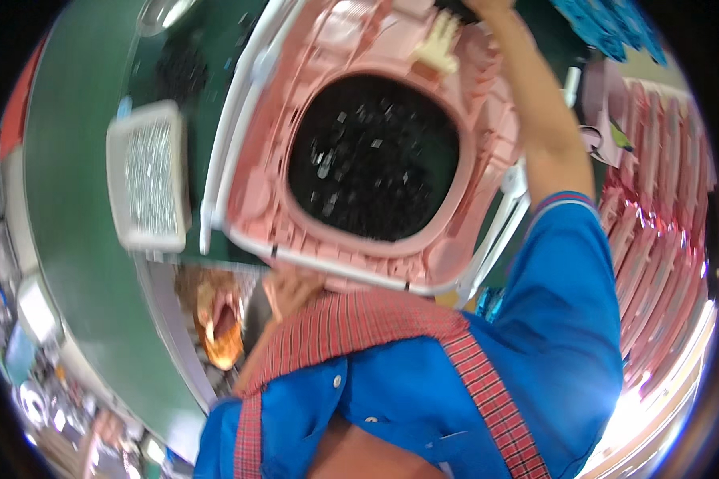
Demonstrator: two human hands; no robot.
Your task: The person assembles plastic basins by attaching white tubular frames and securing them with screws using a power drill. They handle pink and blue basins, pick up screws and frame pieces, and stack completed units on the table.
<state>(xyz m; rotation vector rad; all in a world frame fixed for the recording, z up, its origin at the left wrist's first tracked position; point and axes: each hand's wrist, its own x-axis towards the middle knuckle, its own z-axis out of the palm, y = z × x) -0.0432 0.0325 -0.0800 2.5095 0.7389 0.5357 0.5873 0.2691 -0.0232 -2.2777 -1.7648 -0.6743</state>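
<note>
A pink plastic frame [256, 188] with a large rounded opening lies in front of me, white rails along its sides and near edge. At its near edge, close to my apron, my left hand [294, 289] is closed on the frame, its fingers partly blurred. My right arm reaches over the frame's right side to its far end. There my right hand [491, 5] is mostly cut off by the picture's edge, beside a dark part [454, 9] whose kind I cannot make out. Next to that sits a cream-coloured ribbed piece [438, 46].
Small dark shiny bits [375, 168] show through the opening. Left of the frame, a whitish tray [117, 180] holds many thin metal pieces on the green tabletop [72, 184]. Stacked pink parts in clear wrap [655, 239] stand at right. Blue plastic wrapping [611, 24] lies far right.
</note>
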